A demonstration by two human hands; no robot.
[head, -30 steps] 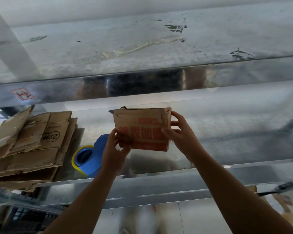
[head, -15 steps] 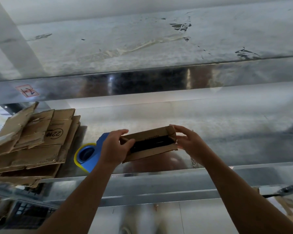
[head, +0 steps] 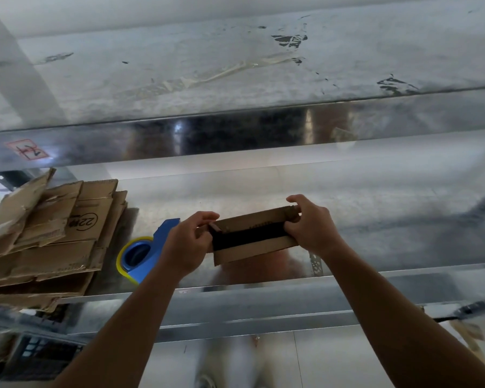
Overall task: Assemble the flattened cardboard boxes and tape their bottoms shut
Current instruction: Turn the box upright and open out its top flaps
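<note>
Brown small cardboard box [head: 252, 236], half opened, looks light and easily bent; left hand [head: 186, 245] and right hand [head: 310, 228] pinch its two ends, the best places to hold it.

Plain brown is shown on the cardboard box [head: 256, 249], its hollow seen black. The tape dispenser [head: 163, 233] is seen in bright blue, its tape roll [head: 119, 259] rimmed yellow. Brown again on the flattened cardboard boxes [head: 53, 242], a black circled 22 printed on 1. The metal shelf [head: 151, 88] is streaked silver-grey and blotched black; a red-bordered label [head: 25, 149] is marked in black.
</note>
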